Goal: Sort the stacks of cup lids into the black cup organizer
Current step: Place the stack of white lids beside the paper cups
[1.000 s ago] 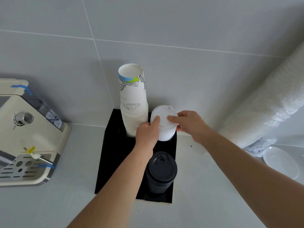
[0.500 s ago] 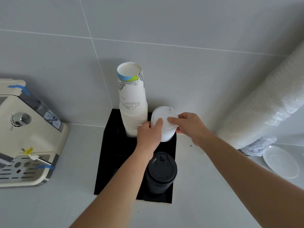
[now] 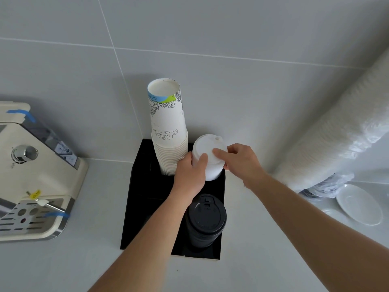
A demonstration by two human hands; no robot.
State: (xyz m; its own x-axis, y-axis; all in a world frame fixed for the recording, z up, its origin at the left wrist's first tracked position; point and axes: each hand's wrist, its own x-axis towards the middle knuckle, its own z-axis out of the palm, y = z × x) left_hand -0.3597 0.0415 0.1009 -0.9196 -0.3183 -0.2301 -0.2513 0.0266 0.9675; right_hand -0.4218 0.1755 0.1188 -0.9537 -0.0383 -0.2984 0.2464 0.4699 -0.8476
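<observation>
Little is shifting since a second ago: both hands are still clasping the stack of white plastic cup lids (image 3: 207,163) in the same spot, and the stack is sitting no lower in its slot. It is standing upright in the back right compartment of the black rectangular cup organizer (image 3: 137,199), with its bottom end hidden inside the well and its left flank covered by the left hand (image 3: 190,175), whose thumb is lying across the top lid while the fingers are wrapping round the side out of sight. From the other side the right hand (image 3: 240,163) is gripping the stack, the forefinger pressing on the top lid and the remaining fingers curling behind it. Just beside the white lids, to their left, a tall stack of printed white paper cups (image 3: 168,131) is rising from the back left compartment, almost touching them. In front, a stack of black domed plastic lids (image 3: 205,220) is filling the front right compartment, its lower part lost in shadow. What the front left compartment is holding cannot be made out, since the left forearm is crossing it. Farther out, a cream-coloured coffee machine (image 3: 40,178) is being cut off by the left edge, and a long plastic-wrapped sleeve of white lids (image 3: 336,133) is leaning against the wall on the right, above a small white saucer (image 3: 360,205).
</observation>
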